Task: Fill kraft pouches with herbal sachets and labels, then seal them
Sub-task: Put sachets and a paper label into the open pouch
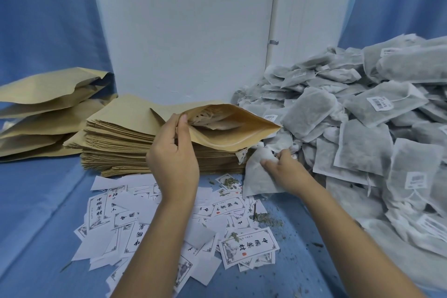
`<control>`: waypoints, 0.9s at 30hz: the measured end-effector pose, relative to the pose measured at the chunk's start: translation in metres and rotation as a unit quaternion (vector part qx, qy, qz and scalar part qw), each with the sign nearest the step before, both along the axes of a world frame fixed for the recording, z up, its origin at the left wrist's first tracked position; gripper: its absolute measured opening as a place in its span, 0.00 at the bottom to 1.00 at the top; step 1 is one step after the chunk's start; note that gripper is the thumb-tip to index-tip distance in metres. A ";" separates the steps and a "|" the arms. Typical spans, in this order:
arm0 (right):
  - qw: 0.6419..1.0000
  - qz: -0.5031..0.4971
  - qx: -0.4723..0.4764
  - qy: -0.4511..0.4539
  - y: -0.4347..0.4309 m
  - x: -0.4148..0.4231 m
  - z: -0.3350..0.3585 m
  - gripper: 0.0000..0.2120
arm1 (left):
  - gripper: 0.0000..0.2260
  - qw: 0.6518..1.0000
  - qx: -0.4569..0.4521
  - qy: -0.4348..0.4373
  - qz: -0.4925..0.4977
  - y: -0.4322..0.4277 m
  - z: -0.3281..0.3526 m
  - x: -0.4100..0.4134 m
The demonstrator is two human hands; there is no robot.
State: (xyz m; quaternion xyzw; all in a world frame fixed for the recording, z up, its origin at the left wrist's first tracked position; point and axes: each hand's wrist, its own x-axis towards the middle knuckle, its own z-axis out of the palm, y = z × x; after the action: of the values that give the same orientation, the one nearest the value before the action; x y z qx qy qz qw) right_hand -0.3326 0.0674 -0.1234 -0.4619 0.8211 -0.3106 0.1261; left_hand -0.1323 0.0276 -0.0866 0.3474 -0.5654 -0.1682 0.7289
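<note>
Head view, open brown kraft paper pouch [229,139] over stack of flat kraft pouches [116,147], rim pinched by left hand [173,152], right hand [283,169] grasping white mesh herbal sachet [256,181] beside grey sachet heap [362,143], printed white labels [249,247] scattered on blue cloth [36,201]

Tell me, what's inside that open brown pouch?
The open pouch, held by the left hand, shows pale sachets near its mouth. Its wall hides anything deeper.

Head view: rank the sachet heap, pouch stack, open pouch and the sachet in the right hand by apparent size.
1. sachet heap
2. pouch stack, though partly covered by the hand and pouch
3. open pouch
4. held sachet, plainly smallest
</note>
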 end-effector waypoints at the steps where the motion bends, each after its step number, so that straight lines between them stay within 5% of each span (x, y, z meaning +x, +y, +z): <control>1: 1.000 0.001 -0.003 0.015 0.000 0.002 -0.001 0.16 | 0.11 1.000 0.000 0.000 0.000 0.000 0.000 0.000; 4: 0.997 0.001 -0.033 0.072 0.001 0.008 0.000 0.14 | 0.11 1.000 -0.003 -0.001 0.000 0.000 0.000 0.001; 8: 0.992 0.039 -0.116 0.042 0.004 0.013 0.015 0.12 | 0.11 1.000 -0.006 0.003 0.002 -0.001 0.000 0.001; 11: 0.976 0.136 -0.130 -0.112 0.016 0.014 0.038 0.14 | 0.11 1.000 -0.012 0.005 0.005 -0.001 0.000 0.001; 17: 0.854 0.342 -0.102 -0.379 0.040 0.013 0.063 0.14 | 0.10 1.000 -0.015 -0.005 0.005 -0.003 -0.001 0.001; 21: 0.796 0.312 -0.157 -0.494 0.035 0.020 0.066 0.12 | 0.11 0.999 -0.017 -0.032 0.014 -0.002 -0.005 -0.001; 27: 0.820 0.209 -0.166 -0.506 0.024 0.034 0.068 0.08 | 0.12 0.997 -0.025 -0.066 0.011 -0.001 -0.007 -0.003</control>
State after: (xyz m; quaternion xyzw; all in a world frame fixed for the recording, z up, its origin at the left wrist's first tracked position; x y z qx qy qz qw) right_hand -0.2988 0.0911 -0.0558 -0.4138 0.4617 -0.5986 0.5072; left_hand -0.1350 0.0270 -0.0937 0.3456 -0.6125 -0.1229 0.7001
